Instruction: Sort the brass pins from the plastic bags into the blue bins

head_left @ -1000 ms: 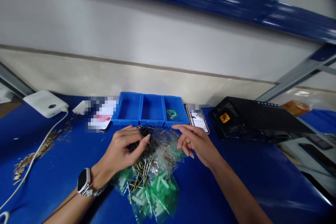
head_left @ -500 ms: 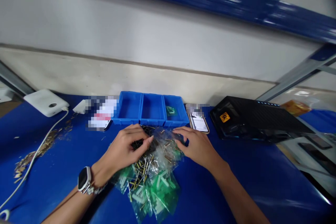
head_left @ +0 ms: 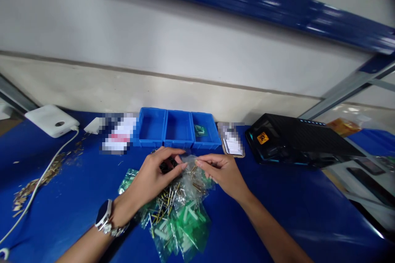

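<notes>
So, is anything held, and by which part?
The right hand pinches a clear bag by its far end; whether the left hand grips anything is unclear.

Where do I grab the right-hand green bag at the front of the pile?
Probably pinch the green bag by its right edge, coming from the right: that thin edge borders the table, while other bags crowd its left side.

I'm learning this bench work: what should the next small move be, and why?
Perhaps lift the clear bag gently: the right hand seems to pinch its edge, the left hand is close beside it, and it lies among others in the pile.
</notes>
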The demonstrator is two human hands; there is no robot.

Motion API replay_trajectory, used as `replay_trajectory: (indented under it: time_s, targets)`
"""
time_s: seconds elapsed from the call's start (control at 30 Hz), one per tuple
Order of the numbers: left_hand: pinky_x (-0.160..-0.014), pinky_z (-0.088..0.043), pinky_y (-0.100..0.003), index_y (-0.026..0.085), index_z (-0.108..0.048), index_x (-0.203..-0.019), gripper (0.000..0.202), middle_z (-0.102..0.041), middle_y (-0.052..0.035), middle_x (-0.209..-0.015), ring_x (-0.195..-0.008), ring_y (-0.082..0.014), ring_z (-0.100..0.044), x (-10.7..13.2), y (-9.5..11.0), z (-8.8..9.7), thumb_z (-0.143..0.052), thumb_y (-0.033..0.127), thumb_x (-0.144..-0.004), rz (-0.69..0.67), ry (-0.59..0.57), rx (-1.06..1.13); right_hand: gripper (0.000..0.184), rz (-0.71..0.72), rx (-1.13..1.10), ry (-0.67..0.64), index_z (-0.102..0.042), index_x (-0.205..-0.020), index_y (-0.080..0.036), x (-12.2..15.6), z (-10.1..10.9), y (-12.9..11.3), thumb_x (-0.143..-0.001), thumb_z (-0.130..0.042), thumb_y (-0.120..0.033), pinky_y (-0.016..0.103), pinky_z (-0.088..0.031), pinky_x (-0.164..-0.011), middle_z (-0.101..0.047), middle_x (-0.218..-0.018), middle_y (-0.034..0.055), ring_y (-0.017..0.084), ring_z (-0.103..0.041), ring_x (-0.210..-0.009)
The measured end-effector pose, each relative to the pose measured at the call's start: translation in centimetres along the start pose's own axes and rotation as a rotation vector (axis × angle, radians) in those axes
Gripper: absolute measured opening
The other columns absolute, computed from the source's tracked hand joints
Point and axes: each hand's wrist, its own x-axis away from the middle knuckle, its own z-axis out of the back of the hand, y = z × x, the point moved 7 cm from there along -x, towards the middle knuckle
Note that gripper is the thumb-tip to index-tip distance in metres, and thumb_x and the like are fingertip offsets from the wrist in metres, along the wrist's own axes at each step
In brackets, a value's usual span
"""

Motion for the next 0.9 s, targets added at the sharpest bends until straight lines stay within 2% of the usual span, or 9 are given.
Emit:
replay_trajectory:
  time_s: [0.1, 0.2, 0.27, 0.37, 0.47, 0.6, 0.7, 0.8, 0.9]
  targets:
    - [-0.078, -0.052, -0.034, 0.025, -0.071, -0.099, 0.013, -0.071, -0.0026, -0.093, -0.086, -0.0175, -0.065, -0.1, 0.2, 0.1, -0.062, 0.031, -0.093, -0.075, -0.016, 0.021, 0.016, -0.032, -0.047, -0.091, -0.079, -0.088, -0.020, 0.1, -0.1, -0.1, -0.079, -0.074, -0.032, 0.021, -0.036, -0.038, -0.069, -0.058, 0.0011, 0.010, -0.054, -0.043]
    - [-0.072, -0.051, -0.033, 0.024, -0.072, -0.090, 0.013, -0.070, -0.0023, -0.088, -0.081, -0.0167, -0.064, -0.2, 0.3, 0.3, -0.060, 0.029, -0.094, -0.063, -0.078, 0.033, 0.019, -0.036, -0.110, -0.179, -0.078, -0.093, -0.019, 0.0, 0.1, -0.4, -0.083, -0.071, -0.034, 0.020, -0.041, -0.039, -0.076, -0.073, 0.0059, 0.012, -0.063, -0.051]
    - [-0.070, -0.050, -0.032, 0.023, -0.072, -0.088, 0.012, -0.069, -0.0016, -0.085, -0.078, -0.0161, -0.064, -0.2, 0.5, 0.4, -0.061, 0.028, -0.092, -0.048, -0.118, 0.013, 0.019, -0.028, -0.140, -0.184, -0.077, -0.092, -0.019, -0.1, 0.4, -0.5, -0.085, -0.069, -0.035, 0.019, -0.042, -0.038, -0.077, -0.077, 0.0067, 0.013, -0.066, -0.053]
    - [-0.075, -0.051, -0.033, 0.023, -0.071, -0.097, 0.012, -0.069, -0.0032, -0.094, -0.084, -0.0169, -0.063, -0.2, 0.8, 0.7, -0.064, 0.030, -0.090, -0.034, -0.100, -0.003, 0.020, -0.018, -0.209, -0.129, -0.077, -0.090, -0.018, 0.0, 0.4, -0.6, -0.086, -0.069, -0.036, 0.018, -0.041, -0.037, -0.077, -0.077, 0.0066, 0.012, -0.065, -0.050]
    - [-0.078, -0.053, -0.033, 0.024, -0.067, -0.115, 0.026, -0.067, -0.0062, -0.110, -0.091, -0.0176, -0.063, -0.2, 0.8, 0.7, -0.064, 0.034, -0.091, -0.015, -0.050, 0.034, 0.019, -0.021, -0.305, -0.047, -0.076, -0.090, -0.018, 0.2, 0.2, -0.9, -0.085, -0.071, -0.036, 0.017, -0.040, -0.037, -0.076, -0.073, 0.0055, 0.010, -0.064, -0.046]
    - [-0.070, -0.054, -0.027, 0.023, -0.074, -0.102, 0.017, -0.072, -0.0032, -0.089, -0.078, -0.0149, -0.066, -0.2, 0.4, 0.0, -0.064, 0.033, -0.092, 0.080, -0.027, 0.220, 0.021, -0.081, -0.403, -0.036, -0.075, -0.088, -0.017, 0.5, -0.6, -1.0, -0.084, -0.073, -0.038, 0.017, -0.038, -0.034, -0.072, -0.063, 0.0028, 0.010, -0.061, -0.043]
    - [-0.063, -0.056, -0.024, 0.020, -0.074, -0.095, 0.017, -0.073, -0.0017, -0.075, -0.068, -0.0135, -0.068, -0.1, -0.4, -0.6, -0.065, 0.034, -0.091, 0.214, -0.003, 0.454, 0.026, -0.067, -0.359, -0.053, -0.072, -0.107, -0.019, 0.6, -0.8, -1.3, -0.087, -0.070, -0.036, 0.017, -0.040, -0.035, -0.066, -0.055, -0.0023, 0.008, -0.055, -0.039]
    - [-0.066, -0.059, -0.025, 0.019, -0.074, -0.095, 0.016, -0.076, -0.0026, -0.078, -0.069, -0.0143, -0.071, 0.0, -0.8, -0.8, -0.064, 0.032, -0.092, 0.238, 0.016, 0.511, 0.034, 0.007, -0.275, -0.076, -0.066, -0.119, -0.023, 0.8, -0.9, -1.7, -0.087, -0.070, -0.032, 0.018, -0.046, -0.038, -0.073, -0.078, 0.0023, 0.012, -0.065, -0.055]
    - [-0.075, -0.060, -0.026, 0.022, -0.075, -0.100, 0.013, -0.077, -0.0033, -0.092, -0.083, -0.0154, -0.073, 0.1, -0.2, 0.5, -0.066, 0.024, -0.091, 0.060, 0.103, 0.304, 0.032, 0.103, -0.141, -0.077, -0.066, -0.120, -0.026, 1.1, -1.0, -2.0, -0.088, -0.068, -0.027, 0.021, -0.054, -0.046, -0.074, -0.104, 0.0063, 0.017, -0.072, -0.076]
